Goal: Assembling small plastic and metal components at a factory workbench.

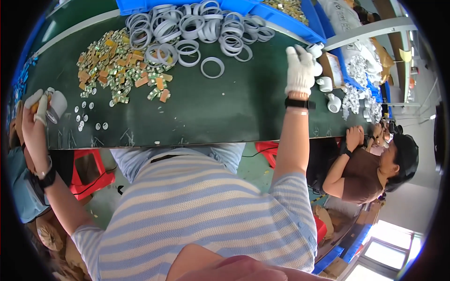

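Observation:
At the far left of the bench, my left hand (36,107), with white coverings on its fingers, is closed on a white cylindrical housing (58,104) with a grey rim. A bit of orange shows between those fingers. My right hand (300,70), in a white knit glove, reaches out over the right side of the bench. Its fingers are stretched out beside several white housings (318,70). More white housings with short necks, such as this one (333,103), stand nearer to me. Whether the right fingertips touch a housing, I cannot tell.
Grey rings (212,68) are heaped at the back, with small green-and-orange circuit boards (119,70) piled left of them. Round white discs (98,126) lie near the front left. Blue bins (136,6) line the back. A co-worker (363,175) sits at right; another person is at left.

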`<act>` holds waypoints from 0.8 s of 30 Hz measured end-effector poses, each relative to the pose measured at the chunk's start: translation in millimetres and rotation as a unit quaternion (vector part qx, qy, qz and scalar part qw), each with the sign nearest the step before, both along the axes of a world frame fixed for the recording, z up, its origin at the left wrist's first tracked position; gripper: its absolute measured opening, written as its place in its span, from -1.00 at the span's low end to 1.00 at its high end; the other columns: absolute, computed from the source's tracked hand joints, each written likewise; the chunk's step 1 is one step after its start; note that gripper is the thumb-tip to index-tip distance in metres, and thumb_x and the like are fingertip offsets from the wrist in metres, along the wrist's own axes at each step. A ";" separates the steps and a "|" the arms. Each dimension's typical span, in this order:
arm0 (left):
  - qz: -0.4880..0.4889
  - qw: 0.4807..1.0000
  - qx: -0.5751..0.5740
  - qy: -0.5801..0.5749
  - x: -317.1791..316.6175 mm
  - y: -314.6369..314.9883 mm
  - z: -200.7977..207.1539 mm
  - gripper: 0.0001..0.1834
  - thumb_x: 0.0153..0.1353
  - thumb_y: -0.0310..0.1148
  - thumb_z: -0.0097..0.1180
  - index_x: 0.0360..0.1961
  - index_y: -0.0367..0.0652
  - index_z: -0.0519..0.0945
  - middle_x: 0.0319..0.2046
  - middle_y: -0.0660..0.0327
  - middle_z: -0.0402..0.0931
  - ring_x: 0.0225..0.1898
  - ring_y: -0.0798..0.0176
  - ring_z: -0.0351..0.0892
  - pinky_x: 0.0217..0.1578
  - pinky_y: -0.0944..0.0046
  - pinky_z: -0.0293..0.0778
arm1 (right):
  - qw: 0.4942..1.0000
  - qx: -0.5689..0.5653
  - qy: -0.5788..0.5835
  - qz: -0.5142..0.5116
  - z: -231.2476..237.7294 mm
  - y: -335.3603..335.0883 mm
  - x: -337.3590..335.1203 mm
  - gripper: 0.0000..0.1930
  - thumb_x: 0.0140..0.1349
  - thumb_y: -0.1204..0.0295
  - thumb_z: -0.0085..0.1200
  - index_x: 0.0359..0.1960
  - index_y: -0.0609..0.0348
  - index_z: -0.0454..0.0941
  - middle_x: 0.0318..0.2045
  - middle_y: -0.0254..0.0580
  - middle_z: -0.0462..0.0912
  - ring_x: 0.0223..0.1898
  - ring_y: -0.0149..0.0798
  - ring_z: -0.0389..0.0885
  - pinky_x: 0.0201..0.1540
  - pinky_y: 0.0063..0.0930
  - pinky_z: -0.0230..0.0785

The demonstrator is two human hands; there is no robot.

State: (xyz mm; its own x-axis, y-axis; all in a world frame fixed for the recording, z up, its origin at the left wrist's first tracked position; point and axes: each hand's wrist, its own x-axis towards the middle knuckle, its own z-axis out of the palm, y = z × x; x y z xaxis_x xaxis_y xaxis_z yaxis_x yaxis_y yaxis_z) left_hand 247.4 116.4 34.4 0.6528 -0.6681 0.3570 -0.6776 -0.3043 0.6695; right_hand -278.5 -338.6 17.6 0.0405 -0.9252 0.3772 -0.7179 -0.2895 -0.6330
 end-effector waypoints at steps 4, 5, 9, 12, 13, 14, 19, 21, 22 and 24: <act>-0.011 0.997 0.051 0.059 51.3 -19.0 -40.8 -0.36 0.45 -0.39 0.17 0.52 -0.05 0.31 0.12 0.16 0.63 -0.04 0.38 0.61 -0.11 0.43 0.51 | 0.935 -0.073 0.285 -0.198 -14.6 -85.2 -68.8 -0.37 0.20 -0.06 0.26 0.15 0.16 0.62 0.06 0.12 0.72 0.11 0.14 0.68 0.21 -0.01 0.47; 0.039 0.994 0.101 0.024 29.2 -33.1 -35.5 -0.30 0.43 -0.37 0.22 0.55 -0.01 0.28 0.19 0.13 0.60 0.01 0.38 0.60 -0.11 0.41 0.53 | 0.931 -0.044 0.310 -0.185 -13.2 -89.0 -77.0 -0.41 0.20 -0.03 0.27 0.15 0.09 0.62 0.05 0.11 0.72 0.10 0.15 0.68 0.20 0.00 0.47; 0.052 0.996 0.034 -0.063 -66.6 -64.5 -36.8 -0.30 0.36 -0.39 0.31 0.49 -0.03 0.36 0.30 0.10 0.54 0.15 0.25 0.60 0.14 0.20 0.52 | 0.935 -0.005 0.346 -0.082 -17.4 -75.5 -71.4 -0.54 0.24 0.10 0.25 0.13 0.01 0.66 0.05 0.10 0.71 0.12 0.09 0.67 0.23 -0.06 0.48; -0.123 0.992 -0.006 -0.013 -157.5 -92.1 -22.3 -0.35 0.30 -0.43 0.37 0.41 -0.04 0.47 0.28 0.06 0.55 0.25 0.08 0.57 0.28 0.12 0.44 | 0.997 0.006 0.079 0.013 -13.1 -11.7 -47.2 -0.58 0.29 0.22 0.21 0.10 0.18 0.66 0.04 0.09 0.71 0.06 0.04 0.68 0.20 -0.14 0.48; -0.184 0.982 -0.014 -0.041 -181.0 -98.7 -22.5 -0.37 0.29 -0.45 0.37 0.38 -0.04 0.50 0.27 0.04 0.55 0.27 0.01 0.55 0.31 0.11 0.42 | 0.996 0.047 -0.062 0.053 -14.7 14.2 -33.3 -0.60 0.31 0.26 0.19 0.09 0.23 0.66 0.02 0.06 0.71 0.04 -0.01 0.69 0.18 -0.17 0.49; -0.224 0.974 -0.002 -0.031 -205.2 -104.1 -21.5 -0.33 0.22 -0.50 0.38 0.37 0.01 0.52 0.29 0.04 0.52 0.31 -0.05 0.50 0.34 0.06 0.39 | 0.966 0.094 -0.205 0.124 -24.9 39.4 -19.7 -0.62 0.34 0.32 0.16 0.10 0.27 0.63 0.02 0.01 0.71 0.03 -0.09 0.68 0.17 -0.22 0.49; -0.419 0.881 -0.009 -0.221 -259.7 -140.0 -30.1 -0.21 -0.11 -0.49 0.35 0.26 0.29 0.64 0.39 0.05 0.36 0.43 -0.15 0.30 0.40 -0.23 0.30 | 0.794 0.325 -0.365 0.363 -20.3 181.7 49.6 -0.64 0.48 0.42 0.09 0.21 0.38 0.48 0.04 -0.15 0.66 0.04 -0.32 0.63 0.15 -0.39 0.48; -0.424 0.872 -0.012 -0.246 -257.1 -141.5 -36.7 -0.33 0.03 -0.43 0.28 0.26 0.20 0.64 0.35 0.08 0.42 0.37 -0.12 0.39 0.39 -0.25 0.30 | 0.766 0.353 -0.334 0.422 -10.0 204.1 64.1 -0.71 0.49 0.36 0.14 0.11 0.30 0.59 -0.12 -0.22 0.68 -0.07 -0.37 0.61 0.07 -0.44 0.45; -0.440 0.879 -0.061 -0.177 -250.2 -138.4 -47.5 -0.43 0.12 -0.42 0.27 0.23 0.11 0.65 0.31 0.09 0.46 0.31 -0.09 0.46 0.35 -0.20 0.37 | 0.778 0.368 -0.263 0.435 0.8 197.6 61.5 -0.70 0.50 0.36 0.12 0.12 0.33 0.61 -0.16 -0.21 0.69 -0.06 -0.35 0.62 0.08 -0.40 0.46; -0.415 0.899 -0.139 0.024 -252.4 -129.9 -47.9 -0.47 0.25 -0.44 0.32 0.27 -0.05 0.55 0.20 0.11 0.52 0.19 0.07 0.57 0.20 0.01 0.51 | 0.838 0.174 -0.139 0.498 4.6 168.4 69.2 -0.72 0.41 0.43 0.19 0.11 0.22 0.63 -0.10 -0.10 0.70 -0.06 -0.17 0.67 0.08 -0.31 0.48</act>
State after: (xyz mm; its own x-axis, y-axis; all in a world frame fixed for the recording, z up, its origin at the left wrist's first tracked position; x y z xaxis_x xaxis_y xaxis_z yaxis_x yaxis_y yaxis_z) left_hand -4.9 -13.5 -13.5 -0.0108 -0.8216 0.5700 -0.5617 0.4766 0.6763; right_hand -209.3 -170.2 22.2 0.8135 -0.5405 0.2146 -0.0398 -0.4199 -0.9067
